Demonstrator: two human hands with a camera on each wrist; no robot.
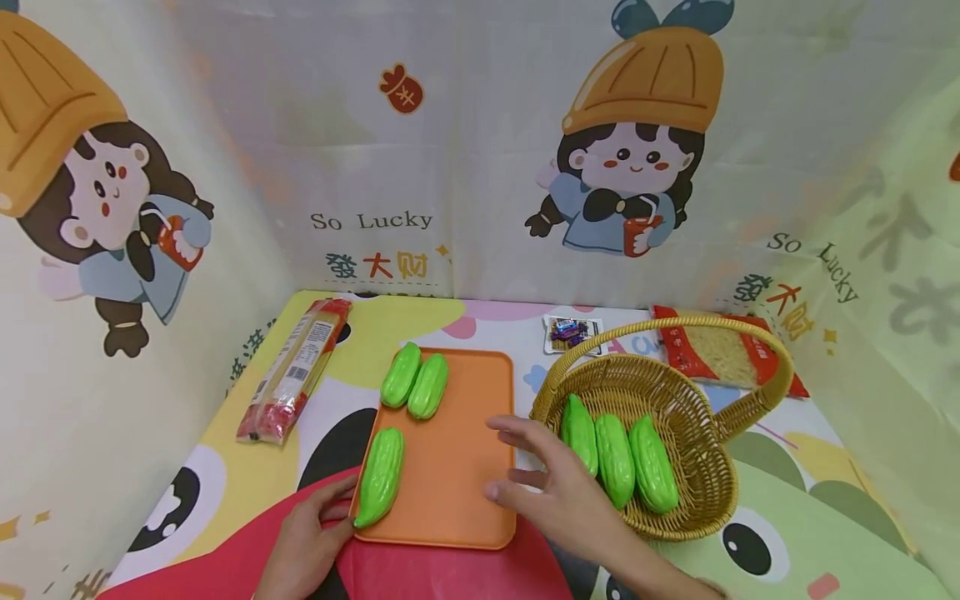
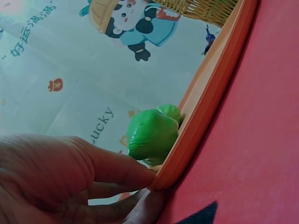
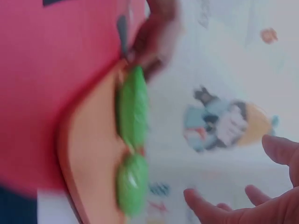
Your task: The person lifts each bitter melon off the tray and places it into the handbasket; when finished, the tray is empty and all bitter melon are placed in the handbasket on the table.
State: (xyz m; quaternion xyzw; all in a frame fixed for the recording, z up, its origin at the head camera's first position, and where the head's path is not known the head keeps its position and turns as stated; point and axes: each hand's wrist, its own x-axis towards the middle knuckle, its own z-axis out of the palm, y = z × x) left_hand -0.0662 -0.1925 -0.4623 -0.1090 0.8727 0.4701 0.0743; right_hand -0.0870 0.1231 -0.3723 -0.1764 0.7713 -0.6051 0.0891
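Observation:
An orange tray (image 1: pixel 457 467) lies in front of me with three green ridged gourds on it: one gourd (image 1: pixel 380 477) near the front left corner, a pair (image 1: pixel 428 387) at the back left. My left hand (image 1: pixel 311 533) pinches the tray's left front corner; in the left wrist view its thumb (image 2: pixel 126 170) meets the rim. Over the tray's right side my right hand (image 1: pixel 551 487) hovers, fingers spread and holding nothing. Right of it stands a wicker basket (image 1: pixel 705 492) holding three more gourds (image 1: pixel 615 460). The right forearm passes before the basket's front left side.
A red and clear packet of noodles (image 1: pixel 296 371) lies left of the tray. Behind the basket are a red bag of pasta (image 1: pixel 712 350) and a small packet (image 1: pixel 573 333) with purple wrappers. The basket's tall handle (image 1: pixel 678 323) arches upward. Printed cloth walls (image 1: pixel 480 167) stand around the table.

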